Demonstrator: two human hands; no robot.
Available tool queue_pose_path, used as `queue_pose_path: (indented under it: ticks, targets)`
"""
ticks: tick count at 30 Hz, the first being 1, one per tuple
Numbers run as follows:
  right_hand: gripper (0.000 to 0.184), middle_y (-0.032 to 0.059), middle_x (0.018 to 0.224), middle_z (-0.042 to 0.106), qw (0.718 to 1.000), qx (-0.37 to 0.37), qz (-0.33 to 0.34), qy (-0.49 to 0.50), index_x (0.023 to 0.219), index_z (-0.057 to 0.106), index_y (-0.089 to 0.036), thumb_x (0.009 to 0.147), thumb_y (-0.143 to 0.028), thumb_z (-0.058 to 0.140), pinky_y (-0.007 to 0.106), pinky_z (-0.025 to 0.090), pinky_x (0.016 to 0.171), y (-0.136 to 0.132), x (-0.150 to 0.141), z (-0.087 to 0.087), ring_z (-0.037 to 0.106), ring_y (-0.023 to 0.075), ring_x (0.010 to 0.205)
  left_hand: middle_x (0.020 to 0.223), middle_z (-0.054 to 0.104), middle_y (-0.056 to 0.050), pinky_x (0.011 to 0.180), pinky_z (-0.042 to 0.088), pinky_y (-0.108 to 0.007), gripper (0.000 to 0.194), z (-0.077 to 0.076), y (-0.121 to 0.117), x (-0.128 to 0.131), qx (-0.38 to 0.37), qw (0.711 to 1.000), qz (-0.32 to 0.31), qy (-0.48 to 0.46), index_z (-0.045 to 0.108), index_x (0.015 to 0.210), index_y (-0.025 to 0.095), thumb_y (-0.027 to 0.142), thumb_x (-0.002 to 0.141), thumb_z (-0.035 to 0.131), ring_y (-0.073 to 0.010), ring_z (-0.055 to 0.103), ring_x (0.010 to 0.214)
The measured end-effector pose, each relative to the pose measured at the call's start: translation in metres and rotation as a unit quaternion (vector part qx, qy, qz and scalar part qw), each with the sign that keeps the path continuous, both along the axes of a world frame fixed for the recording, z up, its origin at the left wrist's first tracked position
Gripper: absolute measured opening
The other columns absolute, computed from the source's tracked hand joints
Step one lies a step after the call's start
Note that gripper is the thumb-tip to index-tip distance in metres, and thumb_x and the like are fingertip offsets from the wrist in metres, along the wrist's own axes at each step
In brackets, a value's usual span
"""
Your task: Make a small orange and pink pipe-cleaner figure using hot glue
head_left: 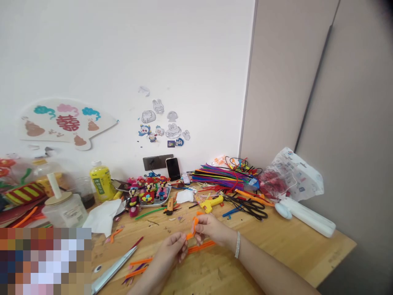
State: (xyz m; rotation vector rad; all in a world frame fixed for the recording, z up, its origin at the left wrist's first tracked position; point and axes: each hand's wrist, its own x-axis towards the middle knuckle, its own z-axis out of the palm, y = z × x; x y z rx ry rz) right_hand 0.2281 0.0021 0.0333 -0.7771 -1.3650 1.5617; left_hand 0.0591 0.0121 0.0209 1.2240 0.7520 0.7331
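An orange pipe cleaner piece (193, 228), bent and twisted, stands up between my hands above the wooden tabletop (227, 270). My right hand (208, 228), with a silver beaded bracelet (237, 244) on its wrist, is shut on the piece from the right. My left hand (171, 250) grips its lower end with the fingertips. Straight orange pipe cleaners (201, 247) lie just below my right hand, and more short orange and purple pieces (136, 268) lie left of my left hand.
A yellow glue gun (211, 203), black-handled scissors (256, 209) and a bundle of multicoloured pipe cleaners (216, 178) lie beyond my hands. A craft knife or ruler (112, 270) lies at lower left. Pipe cleaner figures (149, 192), a yellow bottle (101, 181) and a phone (173, 169) stand by the wall.
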Motion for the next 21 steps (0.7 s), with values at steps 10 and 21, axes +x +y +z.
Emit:
queue_pose_path:
  ticks: [10,21]
  targets:
    - [0.02,-0.005,0.054,0.049,0.933,0.149,0.055,-0.324,0.063,0.049,-0.016,0.078,-0.029,0.051,0.018,0.034,0.049,-0.007,0.006,0.014,0.045,0.0067,0.048,0.044,0.039,0.008,0.043,0.024,-0.022,0.043,-0.003,-0.001,-0.002,0.124,0.98,0.028,0.154,0.045,0.057,0.02,0.06,0.071,0.041,-0.0094,0.034,0.043]
    - [0.014,-0.0062,0.054,0.043,0.875,0.236,-0.045,-0.42,0.062,0.05,-0.016,0.072,-0.023,0.057,0.017,0.026,0.045,-0.012,-0.003,0.013,0.038,0.0062,0.05,0.062,0.049,0.001,0.062,0.038,-0.026,0.028,0.013,-0.007,-0.002,0.344,0.886,0.013,0.309,0.044,0.062,0.022,0.04,0.079,0.032,-0.017,0.049,0.064]
